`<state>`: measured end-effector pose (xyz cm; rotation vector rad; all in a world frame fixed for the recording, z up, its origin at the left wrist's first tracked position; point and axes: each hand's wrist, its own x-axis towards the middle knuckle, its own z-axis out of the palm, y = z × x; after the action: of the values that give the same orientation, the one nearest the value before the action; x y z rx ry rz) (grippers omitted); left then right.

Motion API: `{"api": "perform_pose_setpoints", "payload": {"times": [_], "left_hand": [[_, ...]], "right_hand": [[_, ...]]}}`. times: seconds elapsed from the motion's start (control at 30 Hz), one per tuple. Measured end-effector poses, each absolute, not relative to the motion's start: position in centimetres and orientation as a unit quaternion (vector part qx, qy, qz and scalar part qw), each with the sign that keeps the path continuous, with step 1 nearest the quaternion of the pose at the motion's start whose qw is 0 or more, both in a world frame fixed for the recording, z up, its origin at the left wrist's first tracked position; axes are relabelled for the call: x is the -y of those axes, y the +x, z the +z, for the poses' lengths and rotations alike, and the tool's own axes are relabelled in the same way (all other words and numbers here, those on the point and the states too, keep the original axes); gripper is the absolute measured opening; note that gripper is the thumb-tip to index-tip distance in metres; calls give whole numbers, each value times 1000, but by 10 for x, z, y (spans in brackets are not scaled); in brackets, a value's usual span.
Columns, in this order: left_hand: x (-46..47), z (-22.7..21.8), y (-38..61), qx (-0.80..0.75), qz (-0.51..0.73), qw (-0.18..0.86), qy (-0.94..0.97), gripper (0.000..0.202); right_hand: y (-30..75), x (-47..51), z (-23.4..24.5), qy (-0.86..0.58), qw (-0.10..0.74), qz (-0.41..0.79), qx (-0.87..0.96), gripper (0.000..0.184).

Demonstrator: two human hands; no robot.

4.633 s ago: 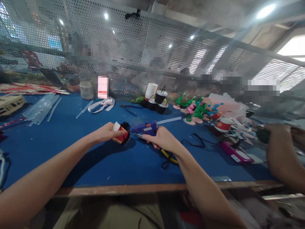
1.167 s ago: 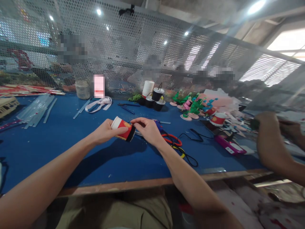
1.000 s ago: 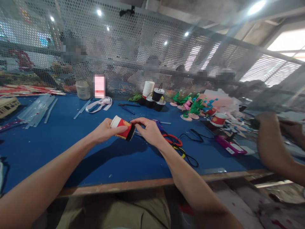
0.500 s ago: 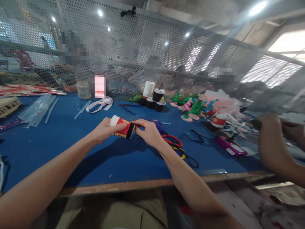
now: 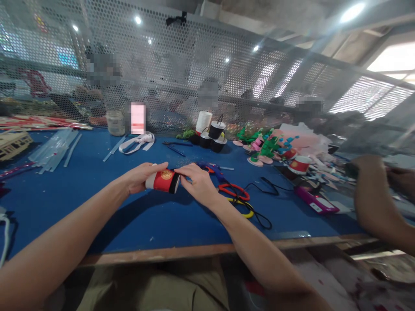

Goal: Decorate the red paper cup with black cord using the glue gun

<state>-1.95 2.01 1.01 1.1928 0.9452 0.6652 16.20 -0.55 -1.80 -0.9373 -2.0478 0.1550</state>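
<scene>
A paper cup (image 5: 164, 180), red and white with a gold round emblem and a black band at one end, lies sideways above the blue table. My left hand (image 5: 142, 176) grips it around the white end, thumb along the top. At the black-banded end, my right hand (image 5: 195, 181) pinches the edge with its fingers. Just right of that hand are scissors with red handles (image 5: 235, 191) and a yellow handle loop (image 5: 243, 207) beside a black cord.
Clear glue sticks (image 5: 56, 149), a white ribbon (image 5: 138, 143), pliers (image 5: 175, 147) and stacked white cups (image 5: 204, 122) stand or lie toward the mesh. Green figures (image 5: 267, 149), a red cup (image 5: 300, 164) and a purple device (image 5: 316, 201) are rightward, near another person's arm (image 5: 371, 190).
The cup has been turned about its length, so the gold emblem now faces me. My left thumb has shifted up, and my right fingers have moved over the black-banded end.
</scene>
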Motion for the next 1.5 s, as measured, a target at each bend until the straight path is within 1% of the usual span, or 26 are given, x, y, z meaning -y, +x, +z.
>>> {"api": "perform_pose_setpoints", "payload": {"times": [0.1, 0.17, 0.27, 0.33, 0.4, 0.5, 0.6, 0.7, 0.73, 0.8, 0.83, 0.87, 0.9, 0.97, 1.0, 1.1, 1.23, 1.37, 1.5], "left_hand": [[-20, 15, -24, -465, 293, 641, 536, 27], [-20, 19, -31, -469, 273, 620, 567, 24], [-21, 25, -39, -451, 209, 618, 609, 19], [-21, 26, -43, -441, 179, 616, 627, 18], [-22, 26, -44, -436, 157, 613, 640, 18], [-23, 25, -45, -438, 135, 606, 650, 21], [-23, 23, -46, -438, 131, 608, 649, 22], [-23, 23, -47, -424, 130, 617, 650, 21], [-22, 23, -48, -421, 130, 618, 651, 21], [-22, 23, -48, -418, 135, 617, 653, 20], [-21, 23, -48, -418, 140, 616, 653, 20], [-21, 22, -48, -418, 145, 614, 654, 20], [-21, 22, -48, -417, 150, 613, 654, 20], [-21, 21, -47, -414, 150, 613, 656, 20], [-21, 21, -46, -412, 145, 613, 659, 21], [-20, 19, -44, -402, 126, 614, 667, 22], [-21, 17, -43, -394, 103, 621, 670, 23], [-22, 16, -43, -399, 103, 620, 667, 25], [-22, 14, -41, -414, 124, 615, 659, 27]], "right_hand": [[162, 5, -17, -384, 434, 114, 807, 25], [166, 2, -18, -421, 449, 160, 772, 27], [172, -6, -20, -494, 444, 160, 730, 25], [173, -12, -23, -522, 395, 130, 745, 23], [169, -18, -25, -518, 328, 107, 782, 23], [154, -28, -26, -484, 258, 89, 831, 34], [135, -43, -25, -473, 237, 119, 840, 44], [123, -57, -25, -499, 246, 195, 808, 42], [122, -60, -24, -505, 250, 211, 799, 38], [122, -64, -23, -510, 257, 227, 789, 25], [124, -64, -22, -510, 273, 262, 773, 17], [126, -64, -20, -506, 298, 321, 743, 10], [128, -63, -18, -498, 332, 400, 694, 8], [131, -59, -14, -462, 401, 566, 553, 15], [133, -57, -12, -438, 424, 629, 482, 18], [135, -51, -7, -395, 445, 715, 366, 25], [136, -48, -4, -398, 421, 740, 343, 32], [139, -55, 1, -479, 409, 672, 389, 25], [140, -70, 4, -527, 409, 628, 400, 25]]}}
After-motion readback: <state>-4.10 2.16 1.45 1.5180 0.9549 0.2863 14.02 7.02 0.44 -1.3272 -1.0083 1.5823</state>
